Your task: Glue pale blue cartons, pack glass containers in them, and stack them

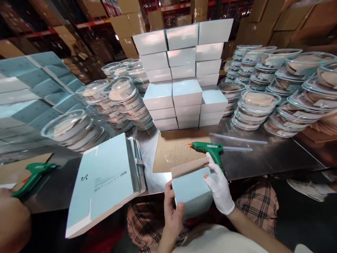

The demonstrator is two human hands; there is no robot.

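Observation:
Just above my lap, a light-blue cardboard box (193, 186) is held between both hands, with a brown-lined flap standing up along its far edge. My left hand (172, 211), bare, grips the left side with the thumb on the near face. On the other side my right hand (219, 189), in a white glove with a hole at the thumb, holds the right edge and touches the flap. Beyond it lies a green glue gun (210, 147), its orange tip over a glue-spotted cardboard sheet (168, 151).
Flat light-blue box blanks (105, 182) lie stacked at the left, jutting over the table edge. White boxes (186, 95) are piled behind, between stacks of clear round containers (256, 105). Two glue sticks (239, 138) lie right. Another person's hand (13, 214) is near a second glue gun (34, 175).

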